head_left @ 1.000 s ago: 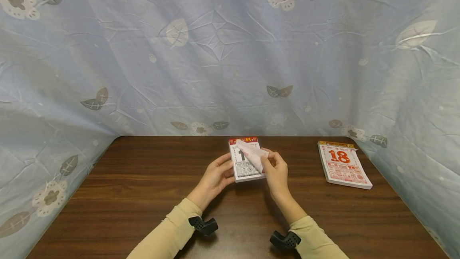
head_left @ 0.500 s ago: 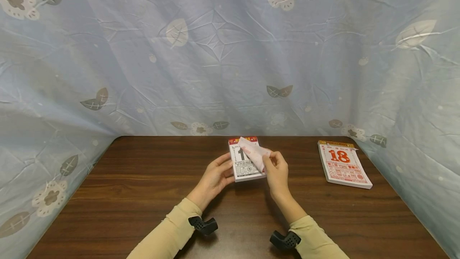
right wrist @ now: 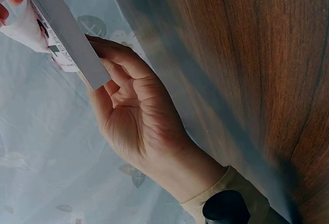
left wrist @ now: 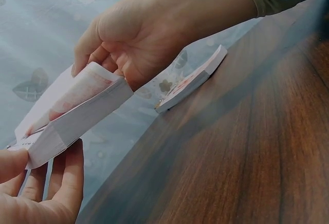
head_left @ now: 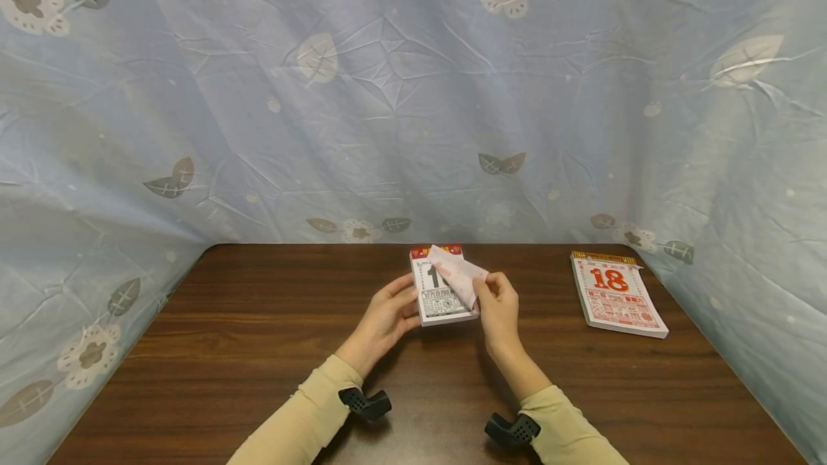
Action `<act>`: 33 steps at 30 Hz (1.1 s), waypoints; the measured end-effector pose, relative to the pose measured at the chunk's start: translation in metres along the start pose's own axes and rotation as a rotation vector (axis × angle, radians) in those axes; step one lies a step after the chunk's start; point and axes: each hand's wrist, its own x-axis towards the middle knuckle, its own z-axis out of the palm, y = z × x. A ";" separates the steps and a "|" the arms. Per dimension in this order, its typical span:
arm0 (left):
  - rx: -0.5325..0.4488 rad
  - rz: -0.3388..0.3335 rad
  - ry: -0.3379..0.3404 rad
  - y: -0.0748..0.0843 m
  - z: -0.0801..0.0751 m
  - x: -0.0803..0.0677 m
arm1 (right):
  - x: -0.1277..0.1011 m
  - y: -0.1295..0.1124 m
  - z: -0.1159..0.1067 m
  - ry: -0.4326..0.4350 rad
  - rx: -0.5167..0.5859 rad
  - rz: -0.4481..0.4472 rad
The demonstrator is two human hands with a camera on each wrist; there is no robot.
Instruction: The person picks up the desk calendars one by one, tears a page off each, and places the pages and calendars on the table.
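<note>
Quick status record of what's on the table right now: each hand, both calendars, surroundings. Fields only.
left hand: holds the left edge of the tear-off calendar, thumb on its face
right hand: pinches the top page, peeled up and curled back
tear-off calendar: held tilted off the table, black number partly covered by the page
second calendar: lies flat at the right, red 18, untouched
backdrop: blue floral cloth hangs around the table

A makeshift recording booth: floral sheet (head_left: pixel 388 92) draped round a wooden table (head_left: pixel 258 350).
</note>
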 end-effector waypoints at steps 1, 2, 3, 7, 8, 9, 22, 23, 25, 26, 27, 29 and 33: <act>-0.001 0.000 -0.001 0.000 0.000 0.000 | 0.000 0.000 0.000 0.001 0.005 0.000; -0.003 0.000 -0.002 0.000 0.000 0.000 | 0.000 0.000 0.000 0.001 0.008 0.001; -0.003 0.000 -0.003 0.000 0.000 0.000 | 0.000 0.001 0.000 0.002 0.012 0.003; -0.006 0.003 -0.001 0.001 0.000 0.000 | 0.001 0.001 0.000 0.016 0.027 0.005; -0.006 0.003 0.000 0.001 0.000 0.000 | 0.001 0.001 0.000 0.019 0.031 0.006; -0.005 0.003 0.001 0.001 0.000 0.000 | 0.001 0.001 0.000 0.024 0.037 0.006; -0.016 -0.012 0.012 0.002 -0.001 0.001 | 0.001 -0.001 -0.002 0.022 0.068 0.038; -0.014 -0.011 0.011 0.002 -0.001 0.001 | 0.001 0.000 -0.002 0.019 0.071 0.038; -0.012 -0.011 0.010 0.002 -0.001 0.001 | 0.002 0.000 -0.002 0.016 0.077 0.039; -0.013 -0.012 0.009 0.002 -0.001 0.001 | 0.002 0.001 -0.002 0.019 0.082 0.039; -0.013 -0.012 0.009 0.002 -0.001 0.001 | 0.002 0.001 -0.002 0.020 0.086 0.038; -0.009 -0.009 0.008 0.002 -0.001 0.001 | 0.001 0.001 -0.001 0.025 0.098 0.033; -0.008 -0.009 0.011 0.003 -0.001 0.001 | 0.002 0.003 0.000 0.030 0.120 0.024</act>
